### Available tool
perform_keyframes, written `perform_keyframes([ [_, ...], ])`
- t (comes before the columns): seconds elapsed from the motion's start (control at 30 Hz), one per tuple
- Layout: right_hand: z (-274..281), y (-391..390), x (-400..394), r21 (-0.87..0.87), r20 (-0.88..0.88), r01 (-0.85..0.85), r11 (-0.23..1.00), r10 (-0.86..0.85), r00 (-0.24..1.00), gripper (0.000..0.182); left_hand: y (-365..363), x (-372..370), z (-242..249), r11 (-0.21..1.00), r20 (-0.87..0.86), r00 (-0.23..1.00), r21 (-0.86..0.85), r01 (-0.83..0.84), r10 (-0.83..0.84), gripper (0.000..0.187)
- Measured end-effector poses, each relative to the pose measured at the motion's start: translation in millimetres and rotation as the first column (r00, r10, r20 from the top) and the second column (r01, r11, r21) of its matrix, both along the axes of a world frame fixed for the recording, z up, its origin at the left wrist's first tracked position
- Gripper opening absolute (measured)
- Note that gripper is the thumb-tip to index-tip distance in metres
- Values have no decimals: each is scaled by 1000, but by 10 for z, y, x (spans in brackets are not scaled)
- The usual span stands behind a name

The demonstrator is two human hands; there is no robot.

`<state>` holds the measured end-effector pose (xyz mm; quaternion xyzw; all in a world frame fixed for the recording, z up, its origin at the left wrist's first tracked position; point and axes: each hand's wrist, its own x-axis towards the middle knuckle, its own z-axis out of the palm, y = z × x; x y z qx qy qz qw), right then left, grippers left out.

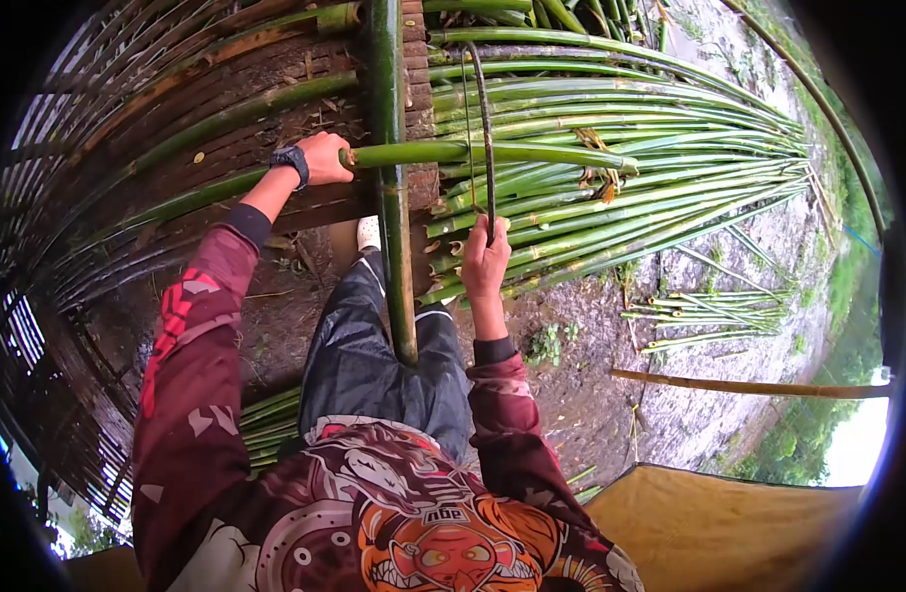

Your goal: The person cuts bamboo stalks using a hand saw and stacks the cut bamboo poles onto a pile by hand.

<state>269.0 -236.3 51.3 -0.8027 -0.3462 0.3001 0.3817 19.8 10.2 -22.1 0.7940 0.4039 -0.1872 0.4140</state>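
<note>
A green bamboo pole [409, 154] lies across a thick upright-running bamboo pole [387, 109]. My left hand [325, 158], with a dark watch at the wrist, is closed around the thinner pole beside a brownish joint. In my right hand [486, 259] is the lower end of a bow saw [489, 128], fingers wrapped round its dark curved frame. The saw's thin blade [467, 118] overlaps the pole in this view, to the right of the thick pole. Dry brown sheath [603, 178] hangs by the pole's far right part.
Many cut green bamboo poles [670, 123] lie side by side at the right. A brown slatted platform [418, 89] stands under the work, with long poles on the left. A smaller bamboo pile [710, 316] rests on muddy ground. A tan tarp [710, 523] hangs at lower right.
</note>
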Motion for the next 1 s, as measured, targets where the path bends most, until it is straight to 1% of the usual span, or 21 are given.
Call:
perform_keyframes([
  [0.07,407,16,15,-122,-29,7,993,-10,1000,29,-20,11,68,1000,4,1000,-5,-6,6,32],
  [0.1,680,-37,5,-115,18,-31,993,33,999,30,-15,29,144,1000,-5,1000,-1,-15,15,33],
  [0.13,863,-193,9,-190,50,-29,981,40,998,30,-18,39,185,1000,-14,1000,4,-24,25,33],
  [0.2,1432,-380,-5,-387,15,-19,922,27,1000,27,-43,6,121,999,-2,999,11,-38,38,33],
  [0.27,1670,-342,-17,-425,-12,-8,905,3,1000,27,-60,-23,59,991,24,1000,131,-9,6,35],
  [0.33,1304,93,5,-395,119,-45,917,100,988,29,-61,-36,4,994,23,1000,106,5,-7,37],
  [0.4,1001,551,86,-309,107,-97,946,136,985,32,4,-19,30,999,44,998,21,41,-41,41],
  [0.43,965,682,108,-280,112,-95,955,130,985,32,-26,-66,-74,995,65,996,92,49,-56,41],
  [0.47,967,709,109,-291,129,-108,951,151,980,33,-2,-40,-11,992,-25,996,89,89,-87,48],
  [0.53,1017,664,98,-301,149,-120,946,171,974,34,-121,-73,9,950,24,997,309,56,-66,54],
  [0.6,1028,654,90,-332,128,-81,940,130,983,39,-381,-103,34,833,18,1000,552,-30,24,55],
  [0.63,983,593,61,-313,96,-68,947,103,990,38,-571,-166,-114,772,52,995,628,-101,88,49],
  [0.67,959,509,8,-307,94,-69,949,102,990,38,-574,-184,-100,744,27,998,665,-62,59,45],
  [0.73,866,343,-58,-290,11,-57,955,63,998,35,-473,-89,-77,863,-88,987,501,-73,135,40],
  [0.77,724,236,-62,-204,44,-54,978,64,997,30,-428,-87,-44,879,-94,989,473,-57,115,38],
  [0.83,515,71,-31,-175,27,-32,984,38,999,30,-299,-87,20,899,-133,991,437,30,32,36],
  [0.87,436,61,-8,-143,13,-23,989,25,1000,29,-293,-73,27,908,-145,988,419,19,46,36],
  [0.9,365,5,3,-171,-69,10,985,-22,997,27,-313,-78,25,895,-138,989,445,8,60,35],
  [0.93,401,18,14,-175,-70,10,984,-22,997,27,-355,-82,-11,885,-129,989,466,0,68,34],
  [0.97,534,79,19,-170,-7,-35,985,35,999,28,-426,-92,-57,889,-131,989,458,-2,69,34],
  [1.0,687,140,15,-170,53,-83,982,93,994,28,-503,-120,-83,863,-106,991,505,-12,76,33],
])
